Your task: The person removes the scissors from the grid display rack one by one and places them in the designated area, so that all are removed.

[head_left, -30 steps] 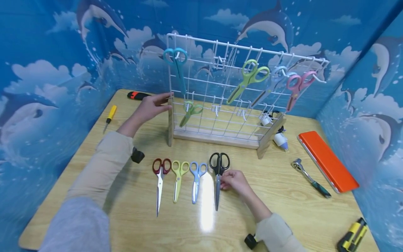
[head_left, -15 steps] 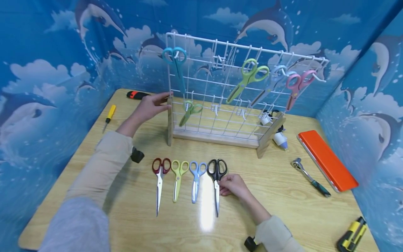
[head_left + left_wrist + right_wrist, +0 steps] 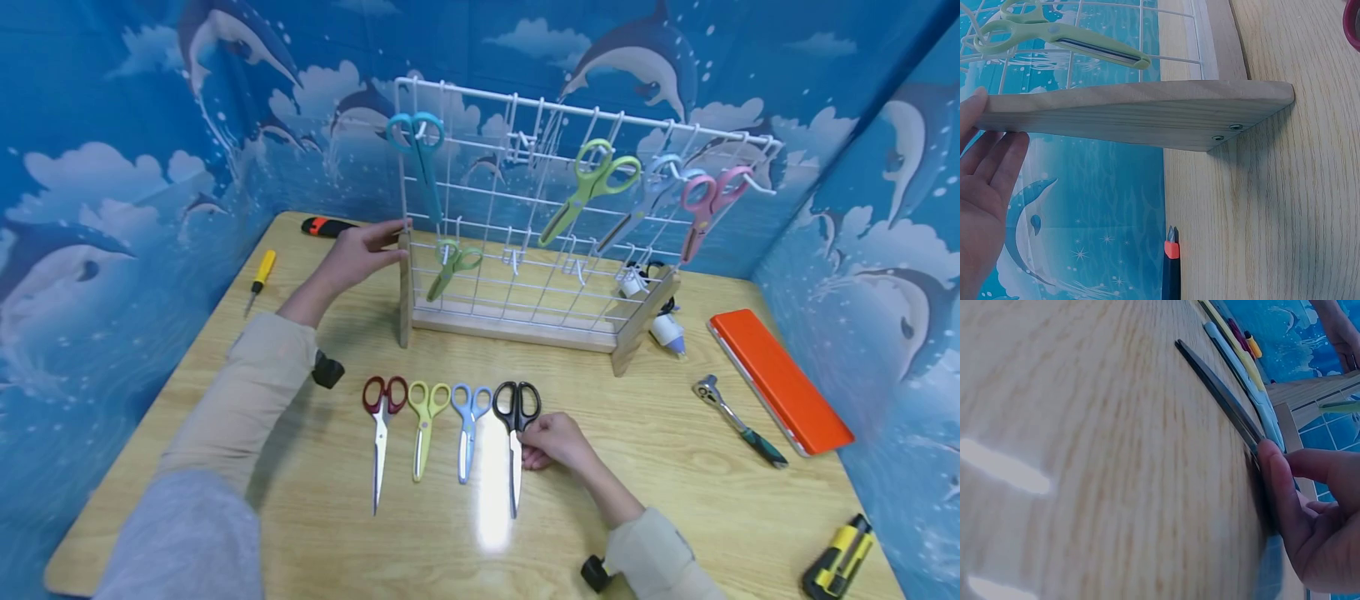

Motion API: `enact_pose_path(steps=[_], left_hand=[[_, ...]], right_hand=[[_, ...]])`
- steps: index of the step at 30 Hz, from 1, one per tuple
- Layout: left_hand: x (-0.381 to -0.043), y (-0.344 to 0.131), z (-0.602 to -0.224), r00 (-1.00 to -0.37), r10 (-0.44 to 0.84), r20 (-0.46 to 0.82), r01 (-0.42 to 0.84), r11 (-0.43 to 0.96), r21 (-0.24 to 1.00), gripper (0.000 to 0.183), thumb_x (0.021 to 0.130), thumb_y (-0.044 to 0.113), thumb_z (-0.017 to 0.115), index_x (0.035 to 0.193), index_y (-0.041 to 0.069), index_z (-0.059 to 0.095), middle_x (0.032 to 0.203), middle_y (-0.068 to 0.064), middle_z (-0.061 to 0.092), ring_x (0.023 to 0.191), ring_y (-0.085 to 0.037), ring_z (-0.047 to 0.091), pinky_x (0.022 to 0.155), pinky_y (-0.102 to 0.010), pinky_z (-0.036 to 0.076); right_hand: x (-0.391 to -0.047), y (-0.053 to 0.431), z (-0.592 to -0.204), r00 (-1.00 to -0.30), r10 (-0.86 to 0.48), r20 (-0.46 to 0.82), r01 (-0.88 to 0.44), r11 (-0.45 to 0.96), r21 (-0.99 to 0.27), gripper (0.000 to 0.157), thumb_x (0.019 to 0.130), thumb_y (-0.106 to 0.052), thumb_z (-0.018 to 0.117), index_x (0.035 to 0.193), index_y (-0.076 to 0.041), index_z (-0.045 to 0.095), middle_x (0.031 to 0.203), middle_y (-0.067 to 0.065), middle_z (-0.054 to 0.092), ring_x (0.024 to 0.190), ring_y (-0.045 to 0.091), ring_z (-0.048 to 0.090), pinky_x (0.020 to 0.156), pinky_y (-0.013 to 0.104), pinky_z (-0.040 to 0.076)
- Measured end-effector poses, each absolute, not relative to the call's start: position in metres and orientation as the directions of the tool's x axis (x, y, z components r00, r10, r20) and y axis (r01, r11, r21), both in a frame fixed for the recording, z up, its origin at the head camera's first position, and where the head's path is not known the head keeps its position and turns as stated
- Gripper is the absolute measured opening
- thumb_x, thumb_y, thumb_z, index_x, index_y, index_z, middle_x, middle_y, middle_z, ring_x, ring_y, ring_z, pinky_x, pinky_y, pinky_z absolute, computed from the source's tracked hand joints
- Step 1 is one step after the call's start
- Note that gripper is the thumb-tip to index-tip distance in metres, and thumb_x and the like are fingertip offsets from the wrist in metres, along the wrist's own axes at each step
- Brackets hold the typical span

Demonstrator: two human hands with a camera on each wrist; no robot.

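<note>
My left hand (image 3: 360, 257) grips the wooden left side of a white wire rack (image 3: 406, 292); in the left wrist view, thumb and fingers lie on opposite faces of that wooden side (image 3: 1135, 115). With my right hand (image 3: 558, 440) I pinch black-handled scissors (image 3: 515, 408) by the blade just below the pivot, their handles pointing at the rack. To their left, in a row, lie light blue scissors (image 3: 467, 427), yellow scissors (image 3: 423, 427) and dark red-handled scissors (image 3: 381, 425). Right wrist view: thumb and fingertips squeeze the dark blades (image 3: 1225, 397) close over the table.
Teal scissors (image 3: 426, 171), several other pastel scissors and small green scissors (image 3: 452, 271) hang on the rack's hooks. Rightward lie a glue gun (image 3: 666, 332), a ratchet (image 3: 738, 423), an orange case (image 3: 780, 379) and a yellow-black cutter (image 3: 838, 558). A yellow screwdriver (image 3: 263, 271) lies left.
My right hand has drawn the black scissors slightly toward me and left, level with the row, then nearly stopped. The left hand stays on the rack.
</note>
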State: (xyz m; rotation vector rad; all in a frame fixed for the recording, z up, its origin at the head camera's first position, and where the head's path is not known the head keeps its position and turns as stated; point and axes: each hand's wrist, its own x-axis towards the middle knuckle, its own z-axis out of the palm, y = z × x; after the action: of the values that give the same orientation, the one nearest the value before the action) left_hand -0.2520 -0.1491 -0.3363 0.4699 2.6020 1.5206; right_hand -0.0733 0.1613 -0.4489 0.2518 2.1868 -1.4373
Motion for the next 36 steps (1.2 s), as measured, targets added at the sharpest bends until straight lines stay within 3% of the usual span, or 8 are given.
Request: enact_pose_path(steps=[8, 18, 22, 25, 27, 31, 36], left_hand=[[-0.252, -0.149, -0.336, -0.948, 0.309, 0.077, 0.223, 0.472, 0.853, 0.053, 0.076, 0.033, 0.06, 0.125, 0.029, 0.041, 0.128, 0.002, 0.042, 0.116, -0.013, 0.04, 0.089, -0.03, 0.041], [-0.254, -0.15, -0.337, -0.949, 0.306, 0.072, 0.215, 0.464, 0.859, 0.052, 0.077, 0.031, 0.06, 0.125, 0.029, 0.042, 0.129, 0.001, 0.041, 0.116, -0.016, 0.04, 0.09, -0.031, 0.041], [-0.253, -0.15, -0.337, -0.95, 0.304, 0.066, 0.207, 0.46, 0.863, 0.052, 0.076, 0.032, 0.06, 0.125, 0.03, 0.042, 0.129, 0.001, 0.041, 0.116, -0.015, 0.04, 0.089, -0.031, 0.041], [-0.253, -0.15, -0.337, -0.95, 0.304, 0.068, 0.209, 0.46, 0.863, 0.053, 0.076, 0.032, 0.06, 0.125, 0.03, 0.042, 0.129, 0.001, 0.041, 0.116, -0.015, 0.04, 0.089, -0.031, 0.041], [-0.253, -0.15, -0.337, -0.949, 0.306, 0.072, 0.214, 0.463, 0.86, 0.053, 0.076, 0.033, 0.06, 0.126, 0.029, 0.041, 0.129, 0.001, 0.041, 0.116, -0.015, 0.04, 0.09, -0.031, 0.041], [-0.253, -0.151, -0.338, -0.95, 0.302, 0.072, 0.214, 0.471, 0.856, 0.053, 0.076, 0.033, 0.06, 0.125, 0.031, 0.041, 0.129, 0.002, 0.041, 0.116, -0.014, 0.04, 0.089, -0.031, 0.041], [-0.252, -0.15, -0.337, -0.949, 0.305, 0.075, 0.216, 0.461, 0.861, 0.052, 0.076, 0.032, 0.06, 0.125, 0.03, 0.042, 0.129, 0.001, 0.041, 0.116, -0.015, 0.04, 0.089, -0.031, 0.041]], right_hand=[[-0.075, 0.161, -0.447, -0.854, -0.135, -0.503, 0.392, 0.468, -0.792, 0.016, 0.077, -0.008, 0.059, 0.075, 0.008, 0.059, 0.056, 0.01, 0.059, 0.043, 0.014, 0.056, 0.045, 0.029, 0.051], [-0.079, 0.17, -0.435, -0.87, -0.183, -0.457, 0.337, 0.456, -0.824, 0.019, 0.079, -0.012, 0.058, 0.077, 0.006, 0.058, 0.06, 0.012, 0.06, 0.049, 0.017, 0.058, 0.05, 0.03, 0.052], [-0.103, 0.21, -0.442, -0.958, -0.175, -0.226, 0.159, 0.332, -0.93, 0.024, 0.082, -0.018, 0.056, 0.088, 0.005, 0.058, 0.069, 0.014, 0.06, 0.056, 0.021, 0.059, 0.053, 0.031, 0.052], [-0.142, 0.267, -0.466, -0.997, -0.074, 0.008, -0.022, 0.187, -0.982, 0.025, 0.081, -0.022, 0.058, 0.093, 0.0, 0.059, 0.073, 0.014, 0.061, 0.058, 0.024, 0.059, 0.051, 0.031, 0.052], [-0.17, 0.309, -0.477, -0.995, 0.031, 0.098, -0.096, 0.066, -0.993, 0.023, 0.079, -0.019, 0.06, 0.094, -0.001, 0.059, 0.075, 0.014, 0.062, 0.059, 0.024, 0.06, 0.05, 0.03, 0.052], [-0.178, 0.321, -0.399, -0.942, 0.233, 0.241, -0.264, -0.071, -0.962, 0.02, 0.077, -0.006, 0.061, 0.094, 0.005, 0.059, 0.078, 0.016, 0.063, 0.062, 0.024, 0.06, 0.054, 0.028, 0.052], [-0.153, 0.274, -0.286, -0.816, 0.436, 0.381, -0.402, 0.048, -0.915, 0.015, 0.075, -0.005, 0.063, 0.085, 0.005, 0.06, 0.074, 0.01, 0.059, 0.061, 0.015, 0.057, 0.059, 0.018, 0.049]])
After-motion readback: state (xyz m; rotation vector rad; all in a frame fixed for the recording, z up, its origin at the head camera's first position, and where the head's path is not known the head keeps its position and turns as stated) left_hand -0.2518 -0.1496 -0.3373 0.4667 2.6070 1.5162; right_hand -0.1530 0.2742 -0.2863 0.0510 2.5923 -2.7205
